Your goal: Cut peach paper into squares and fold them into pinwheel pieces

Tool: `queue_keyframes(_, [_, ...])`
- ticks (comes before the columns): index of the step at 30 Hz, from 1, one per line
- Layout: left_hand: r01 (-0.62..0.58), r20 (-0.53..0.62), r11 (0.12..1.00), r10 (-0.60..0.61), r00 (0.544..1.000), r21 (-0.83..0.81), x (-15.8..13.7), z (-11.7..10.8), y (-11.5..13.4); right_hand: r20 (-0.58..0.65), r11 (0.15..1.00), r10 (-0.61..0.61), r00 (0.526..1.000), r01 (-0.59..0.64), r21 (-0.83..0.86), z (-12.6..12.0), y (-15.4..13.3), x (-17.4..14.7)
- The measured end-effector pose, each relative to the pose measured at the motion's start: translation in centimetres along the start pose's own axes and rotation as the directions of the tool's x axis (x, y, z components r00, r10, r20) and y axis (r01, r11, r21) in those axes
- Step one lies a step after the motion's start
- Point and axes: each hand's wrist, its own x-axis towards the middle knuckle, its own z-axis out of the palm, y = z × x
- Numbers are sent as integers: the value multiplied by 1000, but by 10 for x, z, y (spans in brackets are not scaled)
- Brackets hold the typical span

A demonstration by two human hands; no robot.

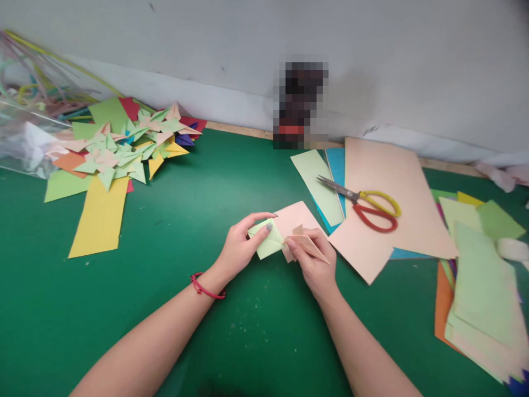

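Note:
Between thumb and fingers, my left hand pinches a folded light green paper piece. My right hand grips a folded pale pink paper piece with pointed flaps. The two pieces meet at the green one's right corner; whether they interlock I cannot tell. Behind my hands, a pale pink sheet lies on the green table. Open-bladed scissors with one yellow and one red handle rest on paper to the right of my hands.
At the back left is a heap of folded paper stars beside a clear plastic bag. Large pink card lies under the scissors. Stacked green sheets and a white tape roll are at the right. A blurred-out object leans against the wall.

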Motion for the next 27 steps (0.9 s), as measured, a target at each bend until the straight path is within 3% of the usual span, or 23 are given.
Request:
queue_keyframes(13, [-63, -60, 998, 65, 996, 26, -2, 0, 0, 106, 972, 163, 981, -178, 153, -2, 4, -3])
queue_keyframes(20, [-65, -53, 997, 67, 996, 50, -2, 1, 2, 92, 966, 152, 984, -167, 199, 1, 4, -2])
queue_keyframes(23, [-25, -82, 998, 29, 996, 51, -3, 0, 2, 73, 968, 143, 987, -154, 196, 1, 5, -2])
queue_keyframes(27, [54, -207, 997, -65, 976, -57, -1, -1, -3, -8, 975, 132, 991, -129, 182, 1, 3, -1])
